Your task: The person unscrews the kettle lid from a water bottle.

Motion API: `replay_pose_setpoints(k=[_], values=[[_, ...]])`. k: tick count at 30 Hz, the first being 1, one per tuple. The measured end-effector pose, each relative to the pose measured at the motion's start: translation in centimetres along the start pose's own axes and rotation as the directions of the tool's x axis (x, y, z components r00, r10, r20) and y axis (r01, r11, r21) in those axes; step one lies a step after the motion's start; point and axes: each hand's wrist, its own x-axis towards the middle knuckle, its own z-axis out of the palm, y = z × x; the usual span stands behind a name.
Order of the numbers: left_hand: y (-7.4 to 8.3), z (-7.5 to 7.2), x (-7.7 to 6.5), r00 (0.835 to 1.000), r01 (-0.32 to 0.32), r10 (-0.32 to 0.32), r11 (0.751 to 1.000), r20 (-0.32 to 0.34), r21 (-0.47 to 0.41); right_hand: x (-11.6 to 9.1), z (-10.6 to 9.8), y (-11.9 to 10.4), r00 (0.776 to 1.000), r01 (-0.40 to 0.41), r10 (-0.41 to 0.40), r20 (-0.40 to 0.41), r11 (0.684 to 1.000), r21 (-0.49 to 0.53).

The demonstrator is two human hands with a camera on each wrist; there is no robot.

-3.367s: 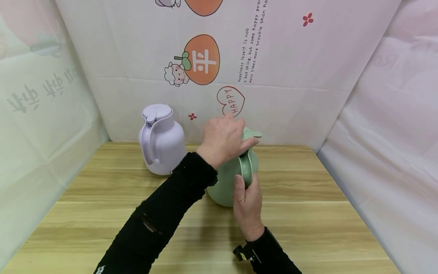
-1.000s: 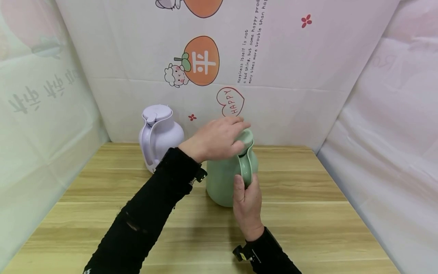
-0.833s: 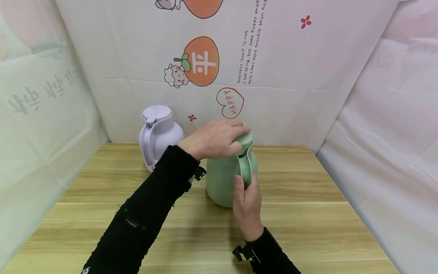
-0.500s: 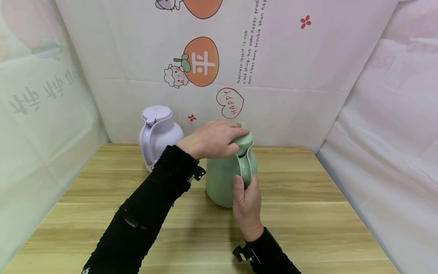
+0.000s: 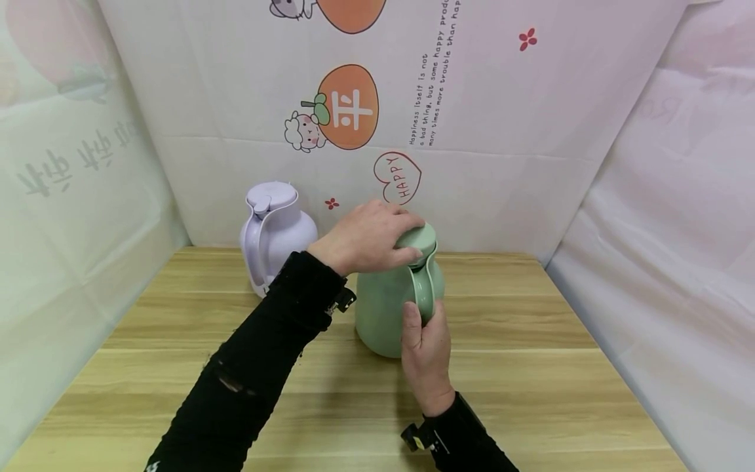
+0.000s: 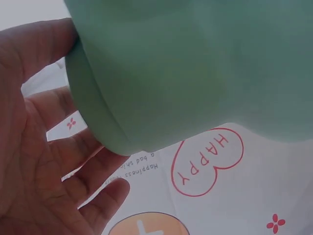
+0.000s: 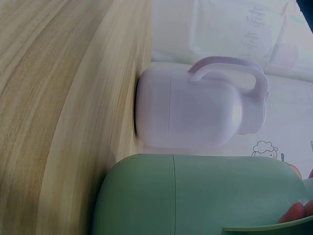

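A green thermos jug stands upright on the table, its handle toward me. My right hand grips the lower part of that handle, thumb along its left side. My left hand lies over the left of the jug's round green lid, thumb at the near edge. In the left wrist view, the thumb and curved fingers sit around the rim of the lid. Several fingertips are hidden behind the lid in the head view. In the right wrist view the jug body rests with its base on the table.
A lilac thermos jug stands upright to the left and farther back, close to the printed rear cloth. White cloth also hangs along the left and right sides of the wooden table.
The lid's lever, pointing right 3.4 seconds ago, no longer points that way. My left hand has shifted left and its fingers have moved slightly on the lid. My right hand stays put.
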Motion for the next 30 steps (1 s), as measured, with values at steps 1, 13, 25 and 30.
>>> replay_pose_setpoints(k=[1, 13, 25, 30], values=[[0.0, 0.1, 0.1, 1.000, 0.005, -0.005, 1.000, -0.004, 0.004, 0.0, 0.0, 0.0, 1.000, -0.003, 0.003, 0.000, 1.000, -0.001], [0.3, 0.8, 0.3, 0.996, 0.066, -0.064, 0.997, -0.058, 0.034, 0.0, 0.0, 0.1, 1.000, 0.001, -0.001, 0.006, 1.000, 0.008], [0.3, 1.5, 0.5, 0.990, 0.120, -0.117, 0.992, -0.076, 0.027, -0.1, 0.0, 0.2, 1.000, -0.003, 0.003, 0.016, 1.000, 0.012], [0.3, 1.6, 0.4, 0.990, 0.120, -0.124, 0.992, -0.070, -0.046, -0.1, 0.0, 0.2, 1.000, 0.002, -0.003, 0.015, 1.000, 0.010]])
